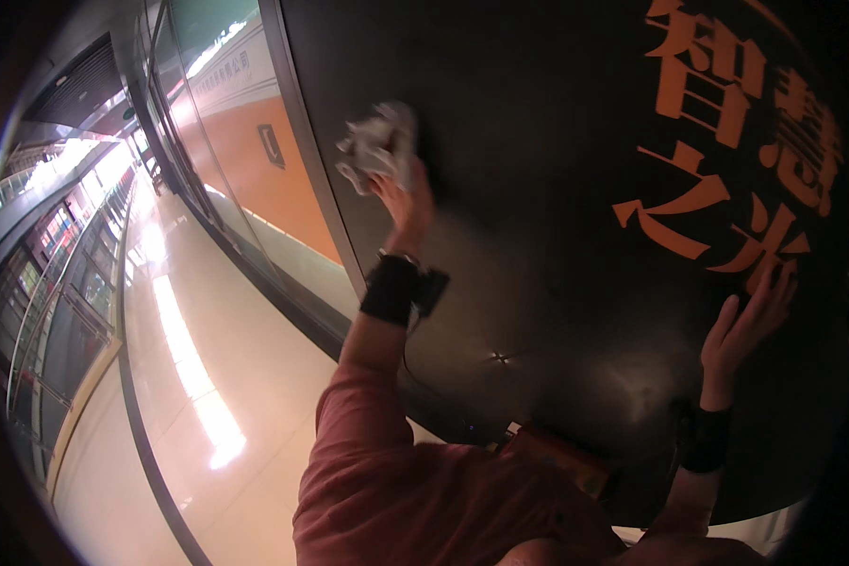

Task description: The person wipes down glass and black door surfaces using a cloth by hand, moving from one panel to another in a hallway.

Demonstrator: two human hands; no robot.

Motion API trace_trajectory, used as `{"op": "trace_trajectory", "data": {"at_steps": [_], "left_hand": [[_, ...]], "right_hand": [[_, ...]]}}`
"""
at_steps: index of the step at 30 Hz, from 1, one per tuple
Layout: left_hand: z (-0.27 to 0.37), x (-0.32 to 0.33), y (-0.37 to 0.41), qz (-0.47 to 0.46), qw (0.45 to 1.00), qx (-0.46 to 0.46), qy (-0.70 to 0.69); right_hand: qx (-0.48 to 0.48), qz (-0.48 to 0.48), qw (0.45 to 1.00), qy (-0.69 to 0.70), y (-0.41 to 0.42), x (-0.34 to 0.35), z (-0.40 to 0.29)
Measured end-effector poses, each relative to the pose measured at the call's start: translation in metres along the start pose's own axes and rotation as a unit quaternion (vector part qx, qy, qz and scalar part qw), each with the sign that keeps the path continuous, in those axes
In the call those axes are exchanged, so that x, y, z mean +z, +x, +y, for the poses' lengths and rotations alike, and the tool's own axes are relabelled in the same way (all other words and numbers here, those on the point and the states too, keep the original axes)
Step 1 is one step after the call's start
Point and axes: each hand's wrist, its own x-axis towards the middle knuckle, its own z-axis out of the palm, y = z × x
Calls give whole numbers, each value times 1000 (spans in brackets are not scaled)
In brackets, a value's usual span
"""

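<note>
My left hand (pixel 412 209) is raised at arm's length, pressing a crumpled pale grey cloth (pixel 382 145) to a large dark panel (pixel 509 177). The cloth bunches over its fingers and is slightly blurred. Lower on the right, my right hand (pixel 746 329) holds nothing. Its thumb stands apart, and its fingertips reach the bottom of the large orange lettering (pixel 690 177) on the panel, apparently touching it. Black bands wrap both wrists, the left band (pixel 390 290) with a small dark device beside it.
Beside the panel's metal edge (pixel 318 156) runs a glass wall (pixel 233 106) with an orange stripe and writing. A glossy tiled corridor floor (pixel 269 382) stretches left to a glass railing (pixel 78 318). Low before me sits a red object (pixel 559 456), partly hidden by my body.
</note>
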Motion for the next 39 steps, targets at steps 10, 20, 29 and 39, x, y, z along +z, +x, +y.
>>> {"op": "trace_trajectory", "data": {"at_steps": [10,20,29,39], "left_hand": [[-79,23,-298,-35,942,-323,-81],[-88,-16,-63,-12,986,-165,33],[-273,15,-236,82,844,-501,-172],[-176,33,-184,111,860,-441,-231]], "right_hand": [[-27,49,996,-71,3,27,1],[-40,55,994,-89,-5,30,11],[-36,49,992,-113,-7,33,20],[-74,42,991,-101,2,24,0]]}}
